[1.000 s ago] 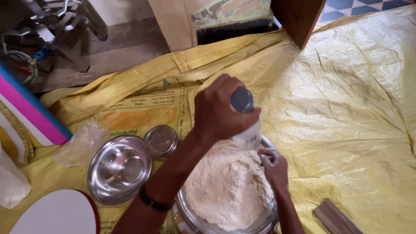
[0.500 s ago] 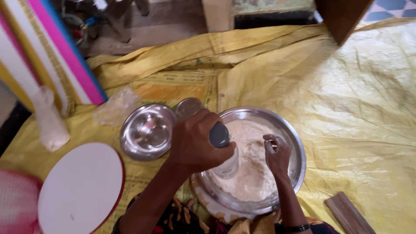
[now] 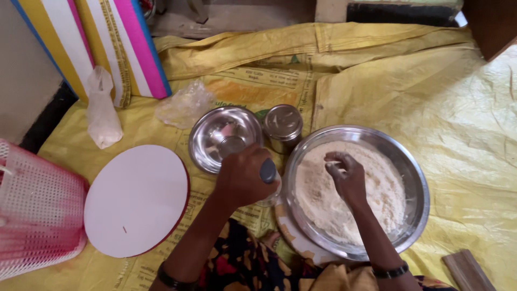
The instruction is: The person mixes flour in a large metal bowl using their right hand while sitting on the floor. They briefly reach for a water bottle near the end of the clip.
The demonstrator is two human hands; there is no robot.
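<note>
A wide steel basin (image 3: 417, 186) holds a heap of pale flour (image 3: 377, 188). My right hand (image 3: 347, 175) rests in the flour, fingers bent and dusted with it. My left hand (image 3: 245, 175) is closed around a clear bottle with a dark cap (image 3: 267, 171), held upright just left of the basin's rim. Left of that stands an empty small steel bowl (image 3: 223, 134). A small lidded steel tin (image 3: 283, 125) stands between the bowl and the basin.
A round white board (image 3: 134, 199) lies at left, beside a pink mesh basket (image 3: 32, 215). Two crumpled plastic bags (image 3: 183, 105) lie near striped boards (image 3: 116, 46). A yellow sack sheet (image 3: 409, 81) covers the floor. A wooden piece (image 3: 466, 269) is at lower right.
My left hand has carried the bottle from above the flour leftward and down, off the basin to its left edge. The view has shifted down and left.
</note>
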